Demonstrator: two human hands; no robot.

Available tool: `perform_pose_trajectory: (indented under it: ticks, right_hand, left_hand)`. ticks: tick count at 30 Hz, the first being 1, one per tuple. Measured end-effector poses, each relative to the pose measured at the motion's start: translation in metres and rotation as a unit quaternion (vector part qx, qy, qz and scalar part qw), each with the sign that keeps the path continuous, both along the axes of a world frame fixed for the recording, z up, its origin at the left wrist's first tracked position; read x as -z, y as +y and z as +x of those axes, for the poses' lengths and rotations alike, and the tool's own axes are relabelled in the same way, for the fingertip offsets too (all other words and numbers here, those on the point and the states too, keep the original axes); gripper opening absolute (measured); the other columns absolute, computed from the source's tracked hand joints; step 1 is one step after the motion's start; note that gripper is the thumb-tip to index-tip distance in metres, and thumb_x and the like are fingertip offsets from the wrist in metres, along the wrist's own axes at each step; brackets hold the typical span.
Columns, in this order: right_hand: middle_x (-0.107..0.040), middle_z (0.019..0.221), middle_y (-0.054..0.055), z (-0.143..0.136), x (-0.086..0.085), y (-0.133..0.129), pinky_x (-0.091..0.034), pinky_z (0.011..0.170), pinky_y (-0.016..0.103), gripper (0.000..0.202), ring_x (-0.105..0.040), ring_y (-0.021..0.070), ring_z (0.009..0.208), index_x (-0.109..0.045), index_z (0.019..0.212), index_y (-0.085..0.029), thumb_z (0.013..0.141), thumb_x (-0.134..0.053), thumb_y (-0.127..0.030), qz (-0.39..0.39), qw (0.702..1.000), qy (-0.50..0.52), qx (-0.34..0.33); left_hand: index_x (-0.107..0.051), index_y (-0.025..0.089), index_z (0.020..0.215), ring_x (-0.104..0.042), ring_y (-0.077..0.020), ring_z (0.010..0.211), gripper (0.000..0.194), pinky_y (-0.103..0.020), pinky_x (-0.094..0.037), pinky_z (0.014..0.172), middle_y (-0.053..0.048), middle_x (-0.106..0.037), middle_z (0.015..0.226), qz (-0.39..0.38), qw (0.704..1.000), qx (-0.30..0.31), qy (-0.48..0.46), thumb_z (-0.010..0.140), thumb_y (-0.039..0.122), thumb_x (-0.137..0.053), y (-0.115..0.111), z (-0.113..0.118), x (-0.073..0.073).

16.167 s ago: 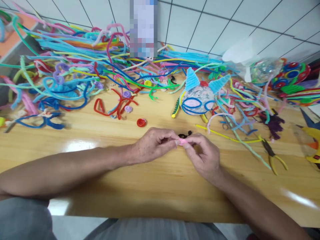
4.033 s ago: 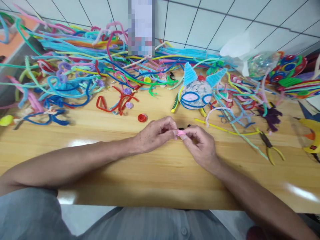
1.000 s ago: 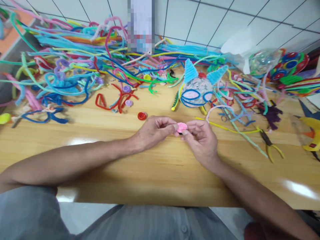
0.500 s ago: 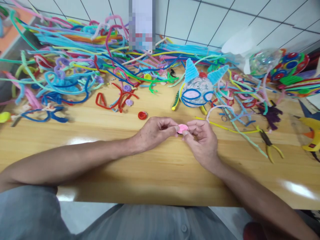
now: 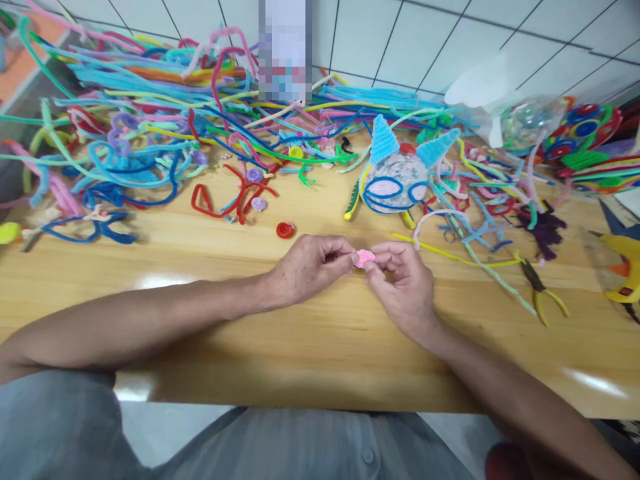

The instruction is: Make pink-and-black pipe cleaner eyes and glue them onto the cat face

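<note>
Between my two hands is a small, flat pink coil [image 5: 365, 258], which looks like wound pipe cleaner. My left hand [image 5: 316, 265] pinches its left edge between thumb and fingertips. On the other side my right hand [image 5: 404, 283] grips the right edge the same way. Just beyond the hands sits a round speckled ball [image 5: 407, 175] with blue cone ears and pink ovals outlined in blue. A red coil [image 5: 285, 230] lies on the table a little left of and beyond my left hand.
A tangle of coloured pipe cleaners [image 5: 135, 167] covers the back and left of the wooden table [image 5: 300, 360]. Yellow-handled pliers [image 5: 540, 290] lie at the right, with a yellow glue gun [image 5: 623, 267] past them. Purple coils [image 5: 258, 204] rest near red bent pieces [image 5: 243, 193].
The pink coil has turned slightly between my fingertips. Otherwise both hands and the things on the table stay where they were.
</note>
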State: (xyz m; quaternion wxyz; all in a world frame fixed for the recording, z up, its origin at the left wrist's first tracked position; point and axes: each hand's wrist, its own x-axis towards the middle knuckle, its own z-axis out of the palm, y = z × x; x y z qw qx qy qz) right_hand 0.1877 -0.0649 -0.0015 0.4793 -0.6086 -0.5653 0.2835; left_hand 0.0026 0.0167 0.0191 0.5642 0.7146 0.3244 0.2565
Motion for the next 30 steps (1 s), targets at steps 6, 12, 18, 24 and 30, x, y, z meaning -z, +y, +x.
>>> perform_pose_trajectory:
  ticks: [6, 12, 18, 24, 30]
  right_hand:
    - [-0.078, 0.085, 0.000, 0.0016, 0.0016, -0.0002, -0.061, 0.070, 0.031, 0.015, -0.075, 0.0164, 0.074, -0.063, 0.104, -0.026, 0.091, -0.069, -0.024, -0.004, 1.000, 0.000, -0.003]
    - [-0.078, 0.085, 0.000, 0.0016, 0.0021, 0.0012, -0.061, 0.071, 0.031, 0.015, -0.076, 0.0165, 0.075, -0.063, 0.105, -0.026, 0.091, -0.070, -0.024, -0.005, 1.000, 0.001, -0.005]
    - [-0.078, 0.093, 0.002, 0.0028, 0.0003, -0.0001, -0.061, 0.075, 0.032, 0.016, -0.076, 0.0165, 0.081, -0.061, 0.110, -0.025, 0.095, -0.068, -0.028, -0.026, 0.999, 0.021, -0.031]
    - [-0.076, 0.087, 0.000, 0.0019, 0.0011, 0.0003, -0.060, 0.077, 0.032, 0.022, -0.074, 0.0156, 0.078, -0.058, 0.114, -0.026, 0.095, -0.068, -0.025, -0.015, 0.998, 0.029, -0.058]
    - [-0.076, 0.085, -0.001, 0.0011, 0.0008, 0.0005, -0.059, 0.073, 0.030, 0.022, -0.074, 0.0155, 0.076, -0.059, 0.112, -0.026, 0.092, -0.068, -0.024, -0.032, 0.998, 0.039, -0.039]
  left_hand:
    - [-0.078, 0.012, 0.085, -0.052, -0.0081, 0.059, 0.025, -0.021, -0.038, 0.057, -0.001, -0.074, 0.074, -0.017, 1.000, 0.016, 0.002, 0.094, 0.026, -0.060, 0.0018, -0.0015, -0.0019]
    - [-0.077, 0.013, 0.086, -0.054, -0.0085, 0.061, 0.026, -0.020, -0.038, 0.057, -0.001, -0.072, 0.073, -0.036, 0.999, 0.034, 0.000, 0.096, 0.029, -0.060, 0.0024, -0.0025, -0.0024]
    - [-0.077, 0.013, 0.086, -0.057, -0.0098, 0.062, 0.024, -0.021, -0.040, 0.058, -0.002, -0.073, 0.074, -0.029, 0.999, 0.025, 0.022, 0.094, 0.028, -0.060, 0.0030, -0.0023, -0.0027]
    - [-0.077, 0.013, 0.085, -0.059, -0.0090, 0.063, 0.022, -0.020, -0.043, 0.060, -0.001, -0.077, 0.077, -0.035, 0.999, -0.001, -0.001, 0.092, 0.024, -0.060, 0.0013, -0.0007, -0.0054]
    - [-0.079, 0.014, 0.087, -0.065, -0.0100, 0.067, 0.021, -0.020, -0.046, 0.063, -0.002, -0.080, 0.081, -0.024, 1.000, 0.005, -0.003, 0.093, 0.021, -0.060, 0.0007, 0.0007, -0.0028]
